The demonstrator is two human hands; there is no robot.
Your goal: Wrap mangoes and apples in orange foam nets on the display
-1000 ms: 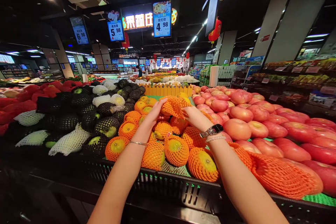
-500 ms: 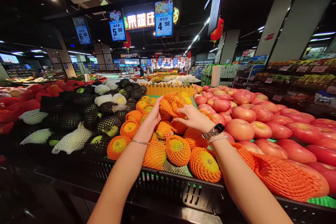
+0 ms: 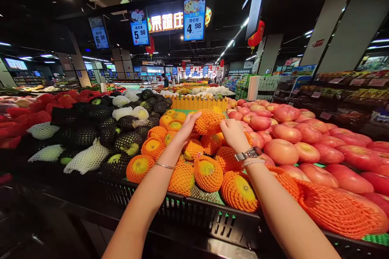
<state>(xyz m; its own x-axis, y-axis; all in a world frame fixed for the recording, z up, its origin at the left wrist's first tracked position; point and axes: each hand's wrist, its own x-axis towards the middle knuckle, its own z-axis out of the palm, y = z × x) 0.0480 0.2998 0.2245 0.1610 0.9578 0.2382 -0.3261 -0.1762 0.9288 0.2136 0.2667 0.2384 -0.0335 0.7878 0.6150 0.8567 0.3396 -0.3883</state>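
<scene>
An orange in an orange foam net (image 3: 209,121) is held up over the pile, between my two hands. My left hand (image 3: 187,128) is closed around its left side, fingers partly behind it. On the other side, my right hand (image 3: 234,132) is closed in a pinch at the right end of the foam net. Below both hands lie several netted oranges (image 3: 208,173) in a black crate (image 3: 225,219), some with their yellow-green tops showing through the net openings.
Red apples (image 3: 281,150) are heaped to the right, with loose orange foam netting (image 3: 337,206) at the front. Dark and white netted fruit (image 3: 127,142) lies to the left. A low yellow fence (image 3: 197,103) stands behind the oranges. Price screens (image 3: 194,20) hang overhead.
My right hand has closed from spread fingers into a pinch and moved slightly right. The bunched netting between my hands now looks stretched out sideways. The view has shifted a little.
</scene>
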